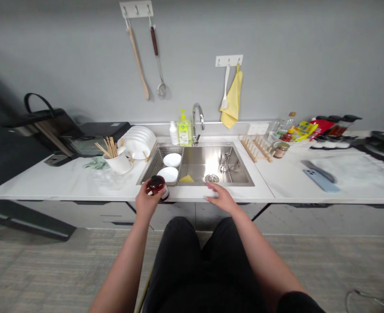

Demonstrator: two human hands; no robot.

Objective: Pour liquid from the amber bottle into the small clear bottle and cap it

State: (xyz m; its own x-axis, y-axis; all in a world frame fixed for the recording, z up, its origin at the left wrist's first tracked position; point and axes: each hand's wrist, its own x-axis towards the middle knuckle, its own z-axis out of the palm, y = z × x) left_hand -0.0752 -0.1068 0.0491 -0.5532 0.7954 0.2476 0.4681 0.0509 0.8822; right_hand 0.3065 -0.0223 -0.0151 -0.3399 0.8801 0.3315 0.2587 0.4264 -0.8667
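- The brown jar (157,186) is gripped by the left hand (146,201), whose fingers are closed around its side. It is held at the front edge of the surface (64,184), just before the near left corner of the sink (198,167).
- The right hand (220,196) is laid open and flat on the front edge, fingers spread, just before the drain (212,178); nothing is held in it.
- Between the two hands a narrow bare strip of front edge is seen.
- Behind the jar, two white dishes (168,174) are set in the sink's left part, with a yellow sponge (186,178) beside them.
- To the left, open surface is found before a mug of chopsticks (119,163) and a stack of white plates (138,141).
- To the right, a wooden rack (257,148) and a blue phone (321,180) are placed well apart from the hands.
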